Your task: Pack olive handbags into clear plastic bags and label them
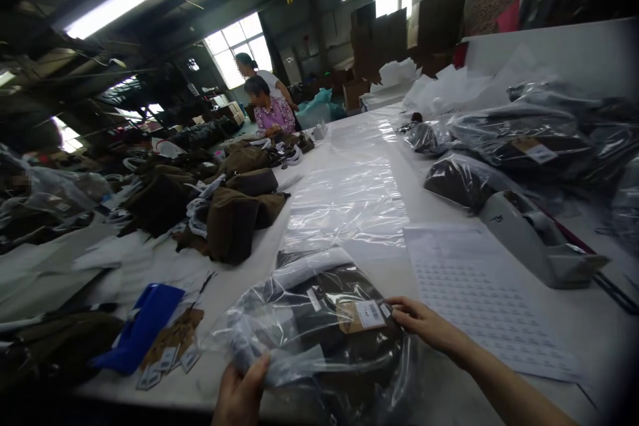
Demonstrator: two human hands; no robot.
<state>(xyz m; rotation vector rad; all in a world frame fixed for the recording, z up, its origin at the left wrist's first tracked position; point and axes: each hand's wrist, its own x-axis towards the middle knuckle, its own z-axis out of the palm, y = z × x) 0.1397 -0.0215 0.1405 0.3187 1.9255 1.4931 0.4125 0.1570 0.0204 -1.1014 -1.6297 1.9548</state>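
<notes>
A dark brown bag [344,286] lies on the white table in front of me, wrapped in a clear plastic sleeve [264,319]. Through the plastic I see a brown card tag with a white barcode label [370,314]. My left hand [242,386] grips the near left edge of the sleeve, thumb on top and the other fingers mostly hidden. At the bag's right side, my right hand [422,325] has its fingers together on the wrapped edge, beside a small white sticker [385,310].
A sheet of labels [484,299] and a grey tape dispenser [539,239] lie to the right, near wrapped bags [524,140]. Clear plastic sleeves [349,193] stretch ahead. Brown bags [232,223], a blue piece [144,326] and card tags [172,346] are left. Two people [272,106] are beyond.
</notes>
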